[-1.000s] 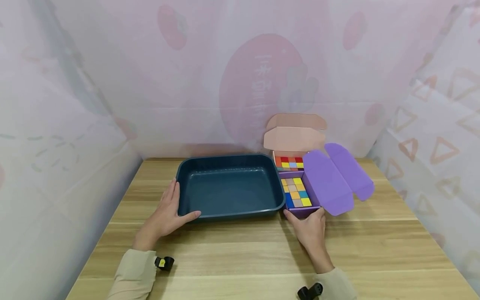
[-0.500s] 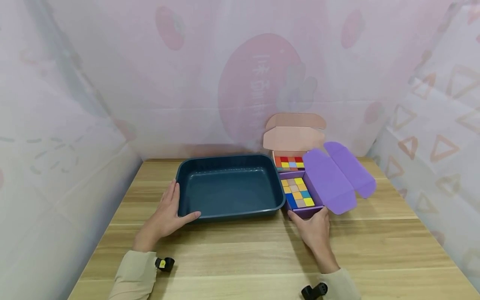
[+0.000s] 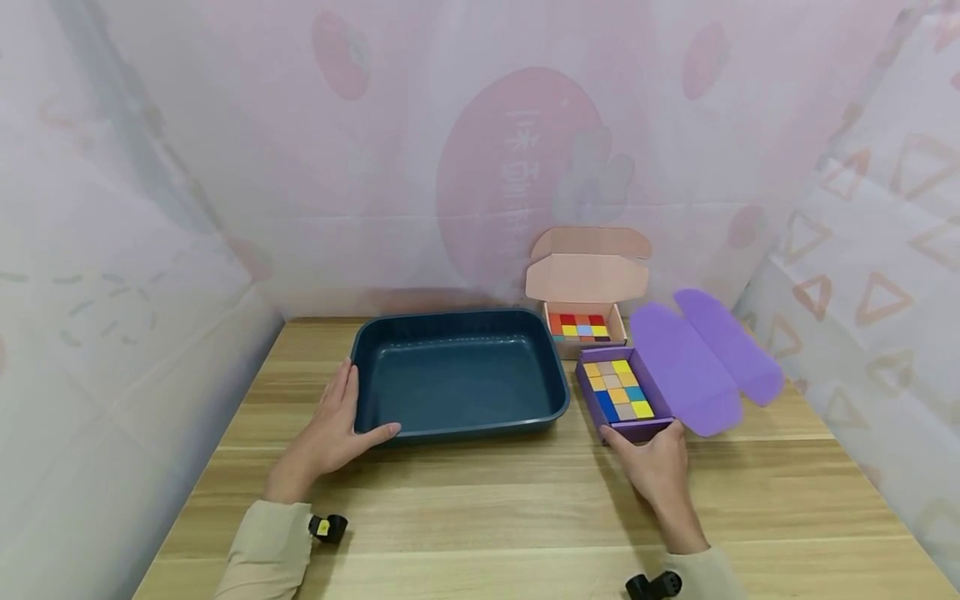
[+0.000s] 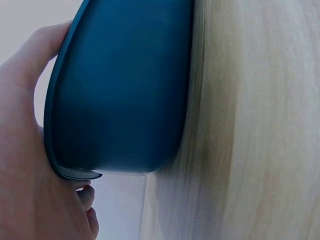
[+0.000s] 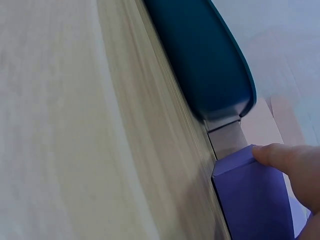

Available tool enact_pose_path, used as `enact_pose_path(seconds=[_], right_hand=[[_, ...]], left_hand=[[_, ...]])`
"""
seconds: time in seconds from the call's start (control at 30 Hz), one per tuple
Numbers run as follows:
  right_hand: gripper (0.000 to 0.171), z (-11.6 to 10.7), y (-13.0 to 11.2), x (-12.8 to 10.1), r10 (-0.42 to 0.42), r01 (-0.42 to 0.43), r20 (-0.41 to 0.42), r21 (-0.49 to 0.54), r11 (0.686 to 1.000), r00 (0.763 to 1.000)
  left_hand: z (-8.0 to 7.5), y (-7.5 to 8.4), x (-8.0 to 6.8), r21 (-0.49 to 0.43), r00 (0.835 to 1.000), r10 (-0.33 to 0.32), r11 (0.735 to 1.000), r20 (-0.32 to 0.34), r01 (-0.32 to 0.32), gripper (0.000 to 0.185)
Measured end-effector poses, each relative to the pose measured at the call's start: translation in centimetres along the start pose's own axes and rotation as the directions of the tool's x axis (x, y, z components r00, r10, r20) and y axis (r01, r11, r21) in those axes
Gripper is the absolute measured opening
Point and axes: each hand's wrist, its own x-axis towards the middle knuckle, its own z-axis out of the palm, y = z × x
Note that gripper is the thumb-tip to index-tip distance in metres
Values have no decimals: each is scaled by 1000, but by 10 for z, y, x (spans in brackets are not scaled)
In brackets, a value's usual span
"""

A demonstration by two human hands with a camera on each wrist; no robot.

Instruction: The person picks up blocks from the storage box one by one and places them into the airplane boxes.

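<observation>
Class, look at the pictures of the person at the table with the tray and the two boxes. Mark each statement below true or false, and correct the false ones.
1. The tray holds coloured blocks. False: its inside is bare.
2. The left hand rests on the tray's near left corner. True.
3. The purple box is closed. False: its lid lies open to the right.
4. The right hand touches the purple box's near end. True.
5. The pink box stands nearer the person than the purple box. False: it stands farther back.
</observation>
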Motion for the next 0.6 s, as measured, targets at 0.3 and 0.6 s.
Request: enact_pose_path(seconds=[0.3, 0.6], right_hand=[[127, -24, 16, 9, 28, -29, -16, -50, 998, 999], [132, -45, 31, 23, 52, -54, -21, -82, 995, 998]], left_hand=[[2, 0, 1, 5, 1000, 3, 1000, -1, -3, 132], [2, 0, 2, -4, 1000, 3, 1000, -2, -3, 132]])
